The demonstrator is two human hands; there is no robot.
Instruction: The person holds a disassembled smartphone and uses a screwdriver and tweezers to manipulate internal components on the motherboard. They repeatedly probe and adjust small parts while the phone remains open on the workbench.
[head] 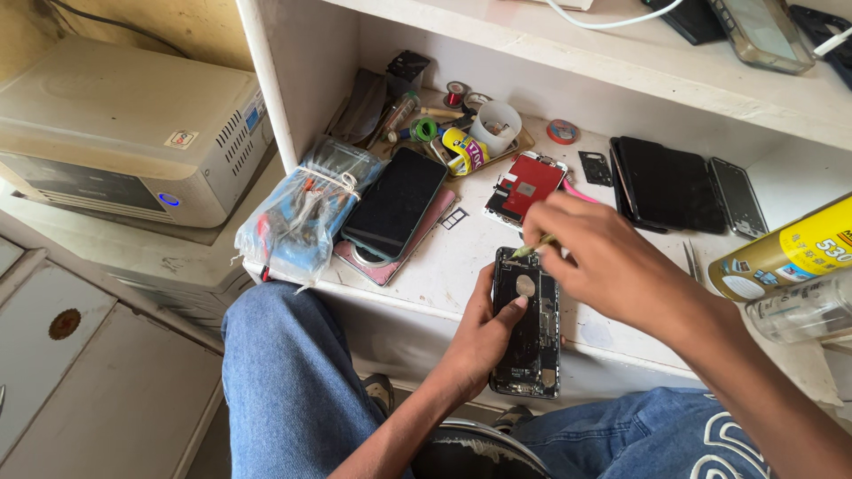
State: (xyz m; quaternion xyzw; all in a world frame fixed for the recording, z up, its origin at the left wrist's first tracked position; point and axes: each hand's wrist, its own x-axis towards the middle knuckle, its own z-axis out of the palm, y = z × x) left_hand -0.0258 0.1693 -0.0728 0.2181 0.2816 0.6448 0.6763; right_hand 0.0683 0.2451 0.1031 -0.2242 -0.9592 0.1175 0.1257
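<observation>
Left hand [479, 341] is gripping an opened phone body [527, 321], thumb lying across its exposed insides, its lower end hanging over the white shelf [461, 257] edge. Right hand [608, 262] is pinching a thin yellow-green tool [531, 247], tip touching the phone's top end. Red display panel [525, 188] is lying just behind. Dark phone [395, 202] is resting on a pink one, beside a plastic bag of parts [302, 213]. Yellow spray can [785, 253] is lying at right. Person's jeans [288, 381] are showing below.
</observation>
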